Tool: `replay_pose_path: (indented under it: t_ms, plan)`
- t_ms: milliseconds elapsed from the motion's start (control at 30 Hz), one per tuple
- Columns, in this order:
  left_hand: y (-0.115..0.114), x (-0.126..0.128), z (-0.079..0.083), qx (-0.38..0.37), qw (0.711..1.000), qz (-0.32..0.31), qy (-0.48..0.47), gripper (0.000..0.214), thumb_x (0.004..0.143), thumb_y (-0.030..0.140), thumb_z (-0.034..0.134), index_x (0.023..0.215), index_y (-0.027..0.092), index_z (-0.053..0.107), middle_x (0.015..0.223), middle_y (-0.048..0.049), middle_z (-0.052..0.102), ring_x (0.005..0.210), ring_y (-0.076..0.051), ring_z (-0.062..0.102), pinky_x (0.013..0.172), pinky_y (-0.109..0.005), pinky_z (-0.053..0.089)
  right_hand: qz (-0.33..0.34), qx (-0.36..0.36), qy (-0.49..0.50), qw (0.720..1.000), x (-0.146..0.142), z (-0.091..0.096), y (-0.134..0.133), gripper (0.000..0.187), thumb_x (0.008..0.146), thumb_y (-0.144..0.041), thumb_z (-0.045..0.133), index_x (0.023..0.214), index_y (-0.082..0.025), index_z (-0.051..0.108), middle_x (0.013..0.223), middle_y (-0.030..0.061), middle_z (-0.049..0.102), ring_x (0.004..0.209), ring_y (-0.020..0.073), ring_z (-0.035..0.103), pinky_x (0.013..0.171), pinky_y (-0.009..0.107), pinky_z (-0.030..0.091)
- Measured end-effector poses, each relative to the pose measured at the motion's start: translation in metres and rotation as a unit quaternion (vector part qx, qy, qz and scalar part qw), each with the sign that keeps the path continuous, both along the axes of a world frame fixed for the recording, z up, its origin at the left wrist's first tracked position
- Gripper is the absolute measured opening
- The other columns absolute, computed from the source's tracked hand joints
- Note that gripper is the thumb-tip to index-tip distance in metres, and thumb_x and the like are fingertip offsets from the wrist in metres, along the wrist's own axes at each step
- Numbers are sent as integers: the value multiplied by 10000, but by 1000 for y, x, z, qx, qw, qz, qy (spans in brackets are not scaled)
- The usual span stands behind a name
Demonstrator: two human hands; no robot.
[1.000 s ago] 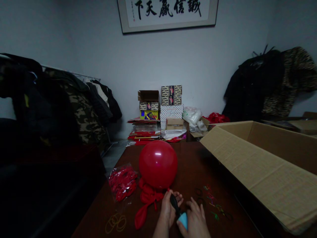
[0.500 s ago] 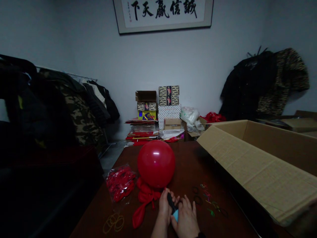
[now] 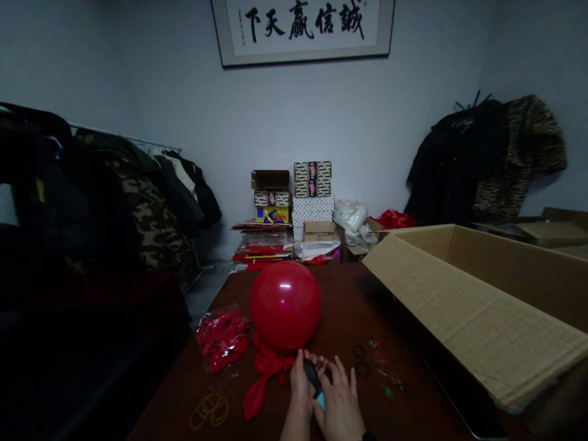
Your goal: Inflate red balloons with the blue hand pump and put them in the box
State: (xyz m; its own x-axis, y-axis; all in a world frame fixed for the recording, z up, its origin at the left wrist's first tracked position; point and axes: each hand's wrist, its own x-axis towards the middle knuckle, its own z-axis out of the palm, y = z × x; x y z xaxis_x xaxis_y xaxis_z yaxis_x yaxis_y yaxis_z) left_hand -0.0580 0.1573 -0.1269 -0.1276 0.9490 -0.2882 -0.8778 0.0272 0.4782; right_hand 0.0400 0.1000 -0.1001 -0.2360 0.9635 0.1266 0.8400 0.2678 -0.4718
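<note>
Left hand (image 3: 299, 384) has its fingers curled tight around a black-and-blue handheld pump (image 3: 313, 381), probably to keep it against the neck of the red balloon (image 3: 285, 305) resting on the wooden table (image 3: 353, 306). Right hand (image 3: 340, 401) sits beside it, fingers spread. Can't make out the neck behind those fingers, though.

i log the room as dim overall, with a pale, cool cast on the wall (image 3: 138, 73). a small white glare sits high on the red balloon (image 3: 285, 286). the hanging clothes (image 3: 151, 226) sink into near-black shadow, their detail lost. the table (image 3: 179, 392) reads underexposed and grainy. wide-angle bowing curves the frame toward its edges.
</note>
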Motion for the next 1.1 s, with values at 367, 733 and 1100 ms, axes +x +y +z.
replay_pose_path:
  t_ms: [367, 733, 1100]
  plan:
    - [8, 10, 1, -20, 997, 55, 49, 222, 653, 264, 652, 580, 191, 456, 471, 51, 492, 444, -106, 500, 655, -341, 501, -12, 3, -15, 1000, 5, 10, -7, 483, 690, -356, 491, 1165, -270, 512, 1362, 53, 406, 1347, 235, 137, 1088, 473, -12]
    - [28, -28, 65, 60, 979, 62, 186, 274, 646, 401, 635, 598, 185, 473, 567, 17, 629, 721, -194, 661, 807, -380, 447, -72, 38, -23, 996, 36, -7, -13, 366, 815, -407, 366, 1004, -202, 603, 1357, 87, 417, 1332, 252, 196, 1089, 485, 84]
    - [-7, -33, 53, 29, 968, 62, 240, 336, 617, 488, 653, 627, 177, 526, 765, -70, 699, 830, -210, 637, 848, -404, 426, -109, 30, -22, 993, 5, 25, 53, 438, 817, -408, 363, 962, -83, 618, 1220, 202, 511, 1277, 338, 284, 1037, 581, 96]
